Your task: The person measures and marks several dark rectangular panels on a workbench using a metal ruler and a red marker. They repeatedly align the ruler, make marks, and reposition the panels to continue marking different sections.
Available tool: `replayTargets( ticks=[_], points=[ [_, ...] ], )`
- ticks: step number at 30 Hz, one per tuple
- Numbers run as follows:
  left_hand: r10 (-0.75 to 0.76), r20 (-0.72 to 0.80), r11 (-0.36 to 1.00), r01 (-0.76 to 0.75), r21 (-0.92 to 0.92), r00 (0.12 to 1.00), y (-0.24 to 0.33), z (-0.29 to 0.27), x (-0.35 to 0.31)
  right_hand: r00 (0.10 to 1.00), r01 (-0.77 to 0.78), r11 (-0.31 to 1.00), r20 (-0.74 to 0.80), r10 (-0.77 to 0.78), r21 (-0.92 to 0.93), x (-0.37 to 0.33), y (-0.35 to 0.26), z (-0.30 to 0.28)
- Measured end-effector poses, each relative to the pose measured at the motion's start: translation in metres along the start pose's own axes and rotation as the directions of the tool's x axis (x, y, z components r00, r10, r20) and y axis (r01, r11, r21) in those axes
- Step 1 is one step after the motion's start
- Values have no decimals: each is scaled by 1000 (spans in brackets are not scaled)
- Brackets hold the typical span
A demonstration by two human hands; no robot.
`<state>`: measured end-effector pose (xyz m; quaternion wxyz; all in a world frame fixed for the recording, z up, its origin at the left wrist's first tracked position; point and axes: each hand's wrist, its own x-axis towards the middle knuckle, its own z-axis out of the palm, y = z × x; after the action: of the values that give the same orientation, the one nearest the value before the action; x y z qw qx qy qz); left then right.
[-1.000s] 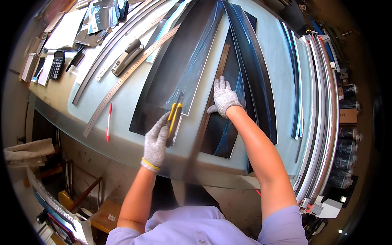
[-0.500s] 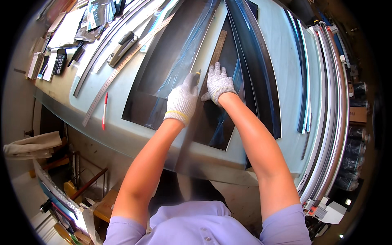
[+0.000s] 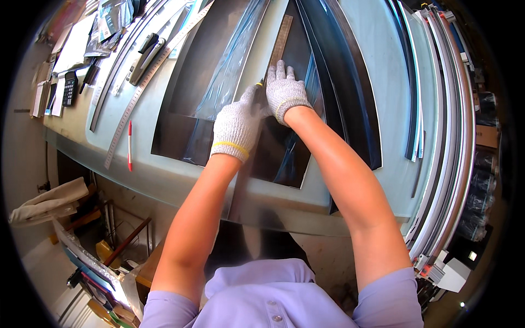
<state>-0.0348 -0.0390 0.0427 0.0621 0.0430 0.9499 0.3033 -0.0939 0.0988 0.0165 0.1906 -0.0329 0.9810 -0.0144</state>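
Note:
Both hands wear pale knitted gloves with yellow cuff trim. My left hand [image 3: 235, 124] is closed around a slim tool with a yellow tip [image 3: 259, 84]; its kind is mostly hidden in the fist. The tip sits beside a long, narrow metal ruler [image 3: 281, 41]. Flat on the ruler and the dark sheet beneath it rests my right hand [image 3: 285, 92], fingers stretched out. This dark sheet [image 3: 279, 167] carries crinkled bluish film. To the left lies a wider dark panel [image 3: 180, 134], also partly under blue film. Curved-looking dark strips [image 3: 358, 93] lie just right of my right hand.
Left on the glass-topped table [image 3: 175, 175] are a red-and-white pen [image 3: 130, 146], a pale measuring strip [image 3: 133, 104], a stapler [image 3: 147, 60] and a calculator [image 3: 70, 88]. Long metal profiles [image 3: 459, 120] line the right edge. A cloth [image 3: 50, 203] hangs at lower left.
The whole view has shifted, so the table's things appear higher and further left. My left hand with its tool has slid slightly toward me along the ruler. My right hand stays pressed flat.

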Motion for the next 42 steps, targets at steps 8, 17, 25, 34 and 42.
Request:
replayTargets(
  ticks=[8, 17, 25, 34, 42],
  points=[
    [-54, 52, 997, 56, -44, 997, -12, -14, -60, 999, -2, 998, 37, 4, -59, -1, -2, -4],
    [-12, 61, 998, 8, 57, 998, -35, -17, -129, 993, -25, 998, 116, 31, -58, -5, -6, -16],
    [17, 55, 987, -25, 156, 998, -45, -21, -169, 991, -29, 998, 132, 36, -57, -7, -8, -19],
    [-150, 152, 971, 117, 208, 977, -39, -34, -205, 998, 5, 999, 60, -3, -41, -9, -4, -11],
    [-136, 148, 955, 90, 284, 980, -51, -37, -236, 998, 26, 998, 50, -23, -60, -10, -4, -12]
  ],
)
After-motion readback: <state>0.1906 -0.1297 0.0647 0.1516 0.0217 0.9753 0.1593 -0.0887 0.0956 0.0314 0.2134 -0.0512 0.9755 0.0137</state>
